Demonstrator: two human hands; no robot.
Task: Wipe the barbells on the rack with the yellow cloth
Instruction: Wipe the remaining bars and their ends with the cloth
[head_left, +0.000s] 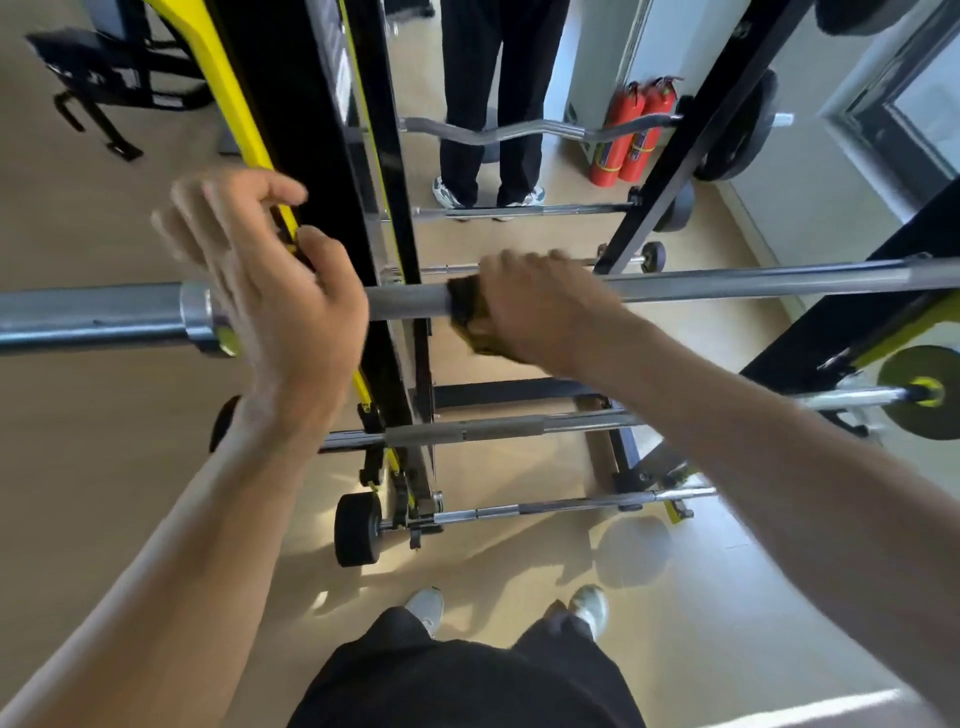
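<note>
A long grey barbell (753, 278) runs across the view on the black and yellow rack (384, 218). My right hand (535, 306) grips the bar near its middle with the yellow cloth (467, 317) wrapped round it; the cloth looks dark and mostly hidden under my fingers. My left hand (270, 280) is blurred, raised over the bar beside its chrome collar (200, 322), fingers loosely spread and holding nothing. Lower down the rack hold two more barbells (483, 431) (561, 504).
A mirror behind the rack reflects a curl bar (519, 132), lower bars and a person's legs (488, 104). Two red fire extinguishers (631, 135) stand at the wall. A black weight plate (357, 527) and a yellow-hubbed plate (919, 392) sit on bar ends. My feet (426, 608) stand on tan floor.
</note>
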